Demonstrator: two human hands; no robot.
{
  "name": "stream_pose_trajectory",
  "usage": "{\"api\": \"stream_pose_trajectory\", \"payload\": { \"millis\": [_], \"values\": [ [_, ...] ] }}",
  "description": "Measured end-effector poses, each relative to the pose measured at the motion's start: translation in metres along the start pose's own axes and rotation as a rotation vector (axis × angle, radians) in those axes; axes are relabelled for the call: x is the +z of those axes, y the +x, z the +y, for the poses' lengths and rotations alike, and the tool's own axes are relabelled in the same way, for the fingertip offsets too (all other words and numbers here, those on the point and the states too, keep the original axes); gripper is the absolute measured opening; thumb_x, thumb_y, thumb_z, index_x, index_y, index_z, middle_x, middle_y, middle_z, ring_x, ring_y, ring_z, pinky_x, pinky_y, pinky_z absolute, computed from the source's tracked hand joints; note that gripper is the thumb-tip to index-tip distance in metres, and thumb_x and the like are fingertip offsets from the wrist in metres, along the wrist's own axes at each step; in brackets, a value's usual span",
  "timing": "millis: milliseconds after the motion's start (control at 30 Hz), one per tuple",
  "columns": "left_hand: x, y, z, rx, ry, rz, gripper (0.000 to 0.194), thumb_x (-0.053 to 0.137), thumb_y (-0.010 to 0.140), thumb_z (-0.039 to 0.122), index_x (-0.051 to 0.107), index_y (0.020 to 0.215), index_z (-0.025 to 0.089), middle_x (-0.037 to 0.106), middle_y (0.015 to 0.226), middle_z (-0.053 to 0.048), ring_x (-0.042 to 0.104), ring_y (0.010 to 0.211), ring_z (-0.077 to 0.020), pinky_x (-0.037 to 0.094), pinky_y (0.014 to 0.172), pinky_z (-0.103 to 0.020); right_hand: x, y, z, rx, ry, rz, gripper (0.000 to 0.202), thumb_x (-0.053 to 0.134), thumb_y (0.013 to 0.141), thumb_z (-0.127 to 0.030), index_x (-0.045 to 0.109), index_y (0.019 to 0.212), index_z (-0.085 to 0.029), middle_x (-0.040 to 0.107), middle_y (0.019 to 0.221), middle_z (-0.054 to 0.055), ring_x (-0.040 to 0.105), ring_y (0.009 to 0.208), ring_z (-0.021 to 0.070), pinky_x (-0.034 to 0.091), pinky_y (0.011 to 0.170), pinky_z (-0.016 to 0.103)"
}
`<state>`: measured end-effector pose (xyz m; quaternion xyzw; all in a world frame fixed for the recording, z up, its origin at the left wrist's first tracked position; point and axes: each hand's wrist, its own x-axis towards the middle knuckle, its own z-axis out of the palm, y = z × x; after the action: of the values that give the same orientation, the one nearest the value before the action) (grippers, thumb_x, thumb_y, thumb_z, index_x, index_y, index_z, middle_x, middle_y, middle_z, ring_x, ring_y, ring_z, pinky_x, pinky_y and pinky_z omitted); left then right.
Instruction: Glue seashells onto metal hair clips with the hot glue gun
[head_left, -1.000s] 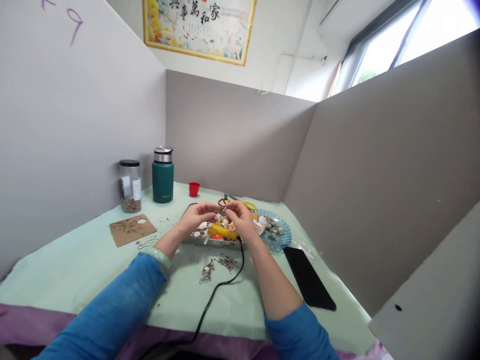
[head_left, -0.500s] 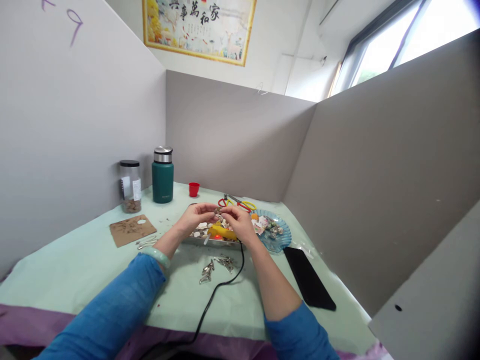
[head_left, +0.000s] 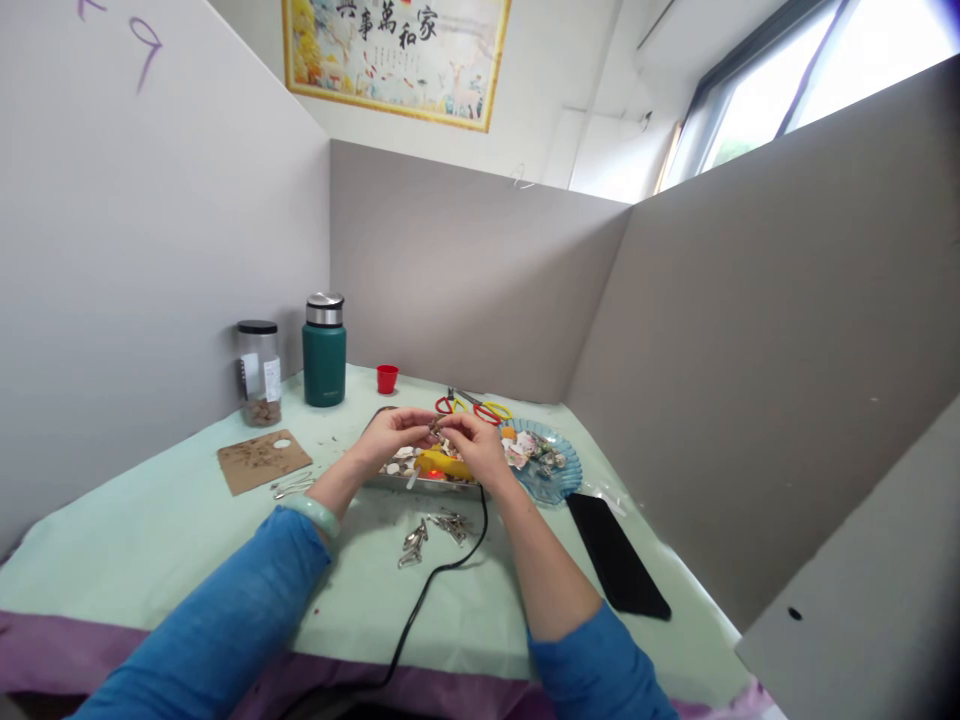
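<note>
My left hand (head_left: pixel 390 434) and my right hand (head_left: pixel 474 440) meet over a metal tray (head_left: pixel 431 485), thumbs and fingertips pinched close together. Between them is a small brownish piece (head_left: pixel 435 426), too small and too covered to name. Inside the tray lie whitish bits and a yellow glue gun (head_left: pixel 444 463) with a glowing orange-red spot. A black cord (head_left: pixel 436 571) runs from it towards the table's front edge. Small metal clips (head_left: pixel 414 543) lie in two little heaps in front of the tray.
A blue plate (head_left: pixel 570 480) with small ornaments stands right of the tray, a black phone (head_left: pixel 619 555) nearer. Scissors (head_left: pixel 486 408) and a red cup (head_left: pixel 387 379) are behind. Leftward are a green flask (head_left: pixel 325 355), a jar (head_left: pixel 259 385) and a brown card (head_left: pixel 264 460). Grey partitions (head_left: pixel 480 270) enclose the table.
My fingertips have shifted slightly around the small piece, and my hands are a touch closer together. Everything on the table stays where it was.
</note>
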<state>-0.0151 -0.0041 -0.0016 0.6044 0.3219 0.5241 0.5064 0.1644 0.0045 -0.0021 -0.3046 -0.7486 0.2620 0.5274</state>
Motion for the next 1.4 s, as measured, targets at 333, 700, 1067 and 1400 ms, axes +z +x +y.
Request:
{"api": "stream_pose_trajectory", "payload": {
  "millis": [333, 700, 1067, 1400],
  "values": [
    [-0.0011, 0.0018, -0.0018, 0.018, -0.021, -0.024, 0.042, 0.076, 0.066, 0.032, 0.067, 0.101, 0.010, 0.072, 0.085, -0.010, 0.068, 0.076, -0.0200, 0.052, 0.082, -0.037, 0.0002, 0.0002, 0.0020, 0.048, 0.060, -0.032, 0.015, 0.057, 0.076, -0.026, 0.067, 0.085, -0.018, 0.065, 0.076, 0.001, 0.055, 0.057, 0.0114, 0.044, 0.057, 0.023],
    [-0.0011, 0.0009, -0.0017, 0.008, -0.022, -0.037, 0.041, 0.076, 0.066, 0.029, 0.067, 0.102, 0.009, 0.072, 0.089, -0.011, 0.068, 0.078, -0.0193, 0.052, 0.082, -0.035, 0.0006, -0.0004, 0.0041, 0.098, 0.106, -0.063, 0.014, 0.058, 0.076, -0.028, 0.065, 0.084, -0.019, 0.062, 0.072, 0.000, 0.053, 0.055, 0.0112, 0.043, 0.054, 0.023],
    [-0.0020, 0.0016, -0.0045, 0.012, -0.036, -0.024, 0.039, 0.077, 0.066, 0.028, 0.067, 0.100, 0.012, 0.073, 0.088, -0.009, 0.068, 0.078, -0.0185, 0.053, 0.081, -0.034, -0.0008, -0.0007, 0.0061, 0.052, 0.063, -0.114, 0.016, 0.055, 0.078, -0.025, 0.060, 0.092, -0.019, 0.061, 0.077, 0.000, 0.053, 0.062, 0.0113, 0.043, 0.058, 0.023],
    [0.0001, 0.0000, 0.0000, 0.000, -0.033, 0.002, 0.041, 0.077, 0.064, 0.029, 0.067, 0.100, 0.012, 0.073, 0.088, -0.009, 0.068, 0.076, -0.0193, 0.053, 0.080, -0.035, -0.0036, -0.0032, -0.0019, -0.057, -0.164, -0.119, 0.019, 0.051, 0.080, -0.020, 0.063, 0.093, -0.017, 0.061, 0.080, 0.002, 0.051, 0.064, 0.0118, 0.040, 0.058, 0.023]
  ]
}}
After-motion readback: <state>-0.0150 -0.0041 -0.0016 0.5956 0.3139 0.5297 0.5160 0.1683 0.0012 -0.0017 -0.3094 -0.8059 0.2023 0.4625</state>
